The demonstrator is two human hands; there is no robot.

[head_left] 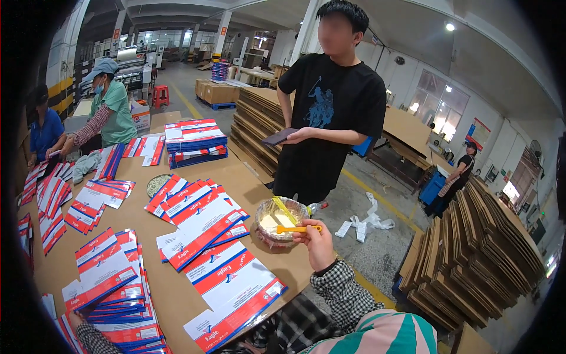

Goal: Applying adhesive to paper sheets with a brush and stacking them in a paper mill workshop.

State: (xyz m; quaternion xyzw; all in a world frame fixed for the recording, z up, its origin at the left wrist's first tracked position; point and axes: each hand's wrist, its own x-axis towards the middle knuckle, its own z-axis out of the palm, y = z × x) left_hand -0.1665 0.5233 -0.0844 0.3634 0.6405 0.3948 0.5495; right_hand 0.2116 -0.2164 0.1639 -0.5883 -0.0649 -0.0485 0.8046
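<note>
My right hand (pixel 315 243) is closed round the handle of an orange brush (pixel 299 229). Its head is over a plastic-lined bowl (pixel 257 229) of pale, creamy paste, and I cannot tell whether it touches the paste. A yellow strip (pixel 285 207) lies across the bowl. At the lower left, my left hand (pixel 75 320) rests against a fanned pile of red, white and blue printed card sheets (pixel 121 301); its fingers are mostly hidden. Overlapping printed sheets (pixel 236 280) lie on the table before me, with another fanned pile (pixel 197 215) beyond them.
A brown-topped table (pixel 171 283) carries more card piles and a tall stack (pixel 196 141). Someone in black (pixel 330 106) stands across from me holding a dark flat object (pixel 279 137). Co-workers (pixel 109 112) work at far left. Cardboard stacks (pixel 471 253) stand right; white scraps (pixel 365 224) litter the floor.
</note>
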